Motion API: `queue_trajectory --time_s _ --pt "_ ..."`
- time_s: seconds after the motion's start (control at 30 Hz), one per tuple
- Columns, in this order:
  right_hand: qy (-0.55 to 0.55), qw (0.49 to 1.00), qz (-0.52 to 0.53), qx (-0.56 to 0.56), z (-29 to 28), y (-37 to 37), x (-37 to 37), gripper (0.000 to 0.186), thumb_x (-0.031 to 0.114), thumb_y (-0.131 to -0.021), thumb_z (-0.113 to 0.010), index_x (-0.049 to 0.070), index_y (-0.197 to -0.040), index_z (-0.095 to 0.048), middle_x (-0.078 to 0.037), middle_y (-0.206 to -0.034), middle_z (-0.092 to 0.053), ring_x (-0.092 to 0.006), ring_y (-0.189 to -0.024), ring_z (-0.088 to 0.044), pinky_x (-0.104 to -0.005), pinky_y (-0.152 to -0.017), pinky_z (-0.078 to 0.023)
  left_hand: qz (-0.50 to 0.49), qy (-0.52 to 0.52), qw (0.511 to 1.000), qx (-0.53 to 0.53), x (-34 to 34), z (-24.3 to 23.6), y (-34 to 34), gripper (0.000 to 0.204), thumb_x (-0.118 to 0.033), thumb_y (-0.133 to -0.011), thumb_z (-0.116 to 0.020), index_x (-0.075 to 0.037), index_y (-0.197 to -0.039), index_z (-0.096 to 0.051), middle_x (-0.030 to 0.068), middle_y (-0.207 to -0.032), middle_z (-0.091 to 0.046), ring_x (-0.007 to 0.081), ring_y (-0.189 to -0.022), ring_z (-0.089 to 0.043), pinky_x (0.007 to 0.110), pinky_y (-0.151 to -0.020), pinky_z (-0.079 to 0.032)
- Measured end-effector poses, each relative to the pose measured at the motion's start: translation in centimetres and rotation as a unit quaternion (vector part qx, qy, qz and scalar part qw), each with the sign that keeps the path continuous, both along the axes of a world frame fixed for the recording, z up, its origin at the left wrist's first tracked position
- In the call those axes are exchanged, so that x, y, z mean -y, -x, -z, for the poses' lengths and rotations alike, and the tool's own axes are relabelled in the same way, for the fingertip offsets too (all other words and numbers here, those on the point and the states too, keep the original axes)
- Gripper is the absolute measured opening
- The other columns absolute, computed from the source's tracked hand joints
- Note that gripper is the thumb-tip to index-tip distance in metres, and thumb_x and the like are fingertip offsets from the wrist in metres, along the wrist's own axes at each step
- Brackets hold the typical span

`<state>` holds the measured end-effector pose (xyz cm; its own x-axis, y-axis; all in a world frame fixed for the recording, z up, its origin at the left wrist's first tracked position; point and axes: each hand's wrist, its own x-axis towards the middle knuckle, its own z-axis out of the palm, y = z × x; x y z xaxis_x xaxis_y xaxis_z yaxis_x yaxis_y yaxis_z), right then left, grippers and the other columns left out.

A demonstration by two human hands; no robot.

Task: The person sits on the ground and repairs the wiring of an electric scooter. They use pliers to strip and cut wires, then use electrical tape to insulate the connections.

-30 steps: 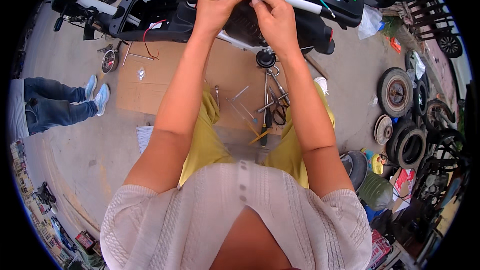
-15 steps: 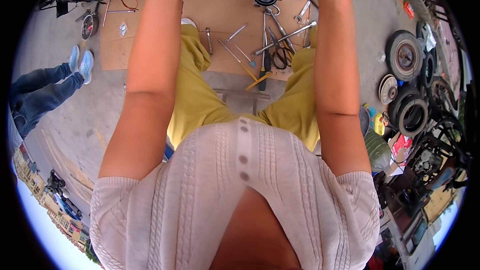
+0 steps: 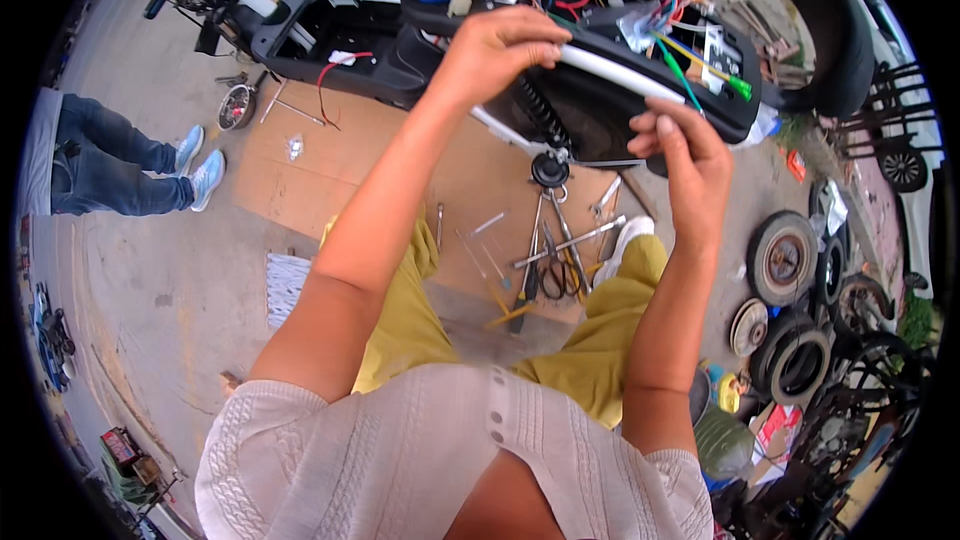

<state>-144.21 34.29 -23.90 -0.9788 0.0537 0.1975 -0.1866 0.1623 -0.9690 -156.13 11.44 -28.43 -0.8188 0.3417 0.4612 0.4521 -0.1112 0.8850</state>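
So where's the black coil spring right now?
In the head view, the black coil spring is above and slightly right of centre, just below the left hand in the picture and just above the round black part.

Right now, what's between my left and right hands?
In the head view, a white bar and black vehicle parts lie between your left hand and right hand.

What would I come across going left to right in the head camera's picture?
Bystander's jeans → metal bowl → small clear plastic piece → left hand → right hand → wheel with a rusty hub → white vehicle's wheel.
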Motion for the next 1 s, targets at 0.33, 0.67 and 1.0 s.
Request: queue_trajectory --time_s 0.33,0.67,1.0 --pt "0.02 0.998 -0.055 -0.01 1.2 1.5 3.1 0.023 0.009 -0.098 -0.053 -0.004 -0.114 -0.063 -0.012 -0.096 -0.069 -0.0142 -0.076 -0.066 -0.0254 -0.068 -0.054 -0.009 -0.032 0.998 0.06 0.5 -0.6 -0.6 0.016 0.003 -0.082 -0.064 0.005 -0.095 -0.072 0.0083 -0.093 -0.066 0.0133 -0.074 -0.065 0.024 -0.065 -0.052" --pt "0.087 0.994 0.026 -0.057 2.5 4.9 8.5 0.028 0.01 -0.096 -0.058 -0.005 -0.119 -0.061 -0.01 -0.096 -0.067 -0.011 -0.074 -0.063 -0.0243 -0.065 -0.053 -0.007 -0.051 0.994 0.098 0.7 -0.7 -0.5 0.016 0.003 -0.082 -0.067 0.005 -0.097 -0.071 0.006 -0.09 -0.066 0.0109 -0.071 -0.064 0.023 -0.064 -0.051" --pt "0.088 0.993 0.073 -0.024 3.3 6.2 9.5 0.018 0.01 -0.093 -0.061 -0.004 -0.104 -0.066 -0.008 -0.076 -0.066 -0.0103 -0.063 -0.061 -0.0237 -0.056 -0.051 -0.046 0.023 0.998 0.038 0.6 -0.7 -1.1 0.023 0.002 -0.082 -0.066 0.004 -0.105 -0.063 0.0101 -0.092 -0.069 0.0144 -0.08 -0.068 0.027 -0.073 -0.055"
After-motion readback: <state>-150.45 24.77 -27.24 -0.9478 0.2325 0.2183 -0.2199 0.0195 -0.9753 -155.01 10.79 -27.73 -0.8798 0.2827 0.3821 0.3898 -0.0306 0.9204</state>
